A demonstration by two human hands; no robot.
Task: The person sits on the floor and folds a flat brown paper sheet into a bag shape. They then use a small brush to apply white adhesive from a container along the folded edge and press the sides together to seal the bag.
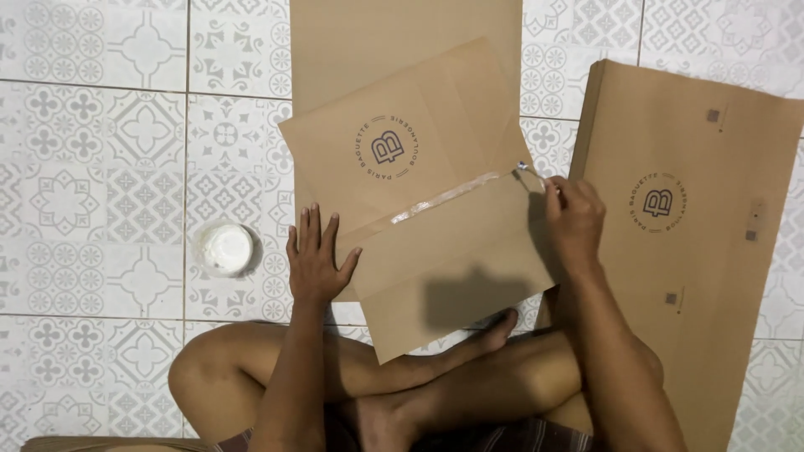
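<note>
Brown paper bag (419, 209) under flat open left hand (314, 259), right hand (574, 219) pinching small brush (529, 172); white-filled cup (224, 248) nearby.

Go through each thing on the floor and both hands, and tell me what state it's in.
Brown paper sheet: flat, glossy glue strip across the middle.
Small tool: tip at the strip's right end.
Right hand: closed on the small tool.
Left hand: open, pressing the sheet's left edge.
White tub: uncovered.
Paper stack: flat, untouched.

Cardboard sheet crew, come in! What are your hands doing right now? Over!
Left hand flat on cardboard sheet, holding it down. Right hand pinches small brush at glossy glue strip. White tub sits apart on tiled floor.
</note>
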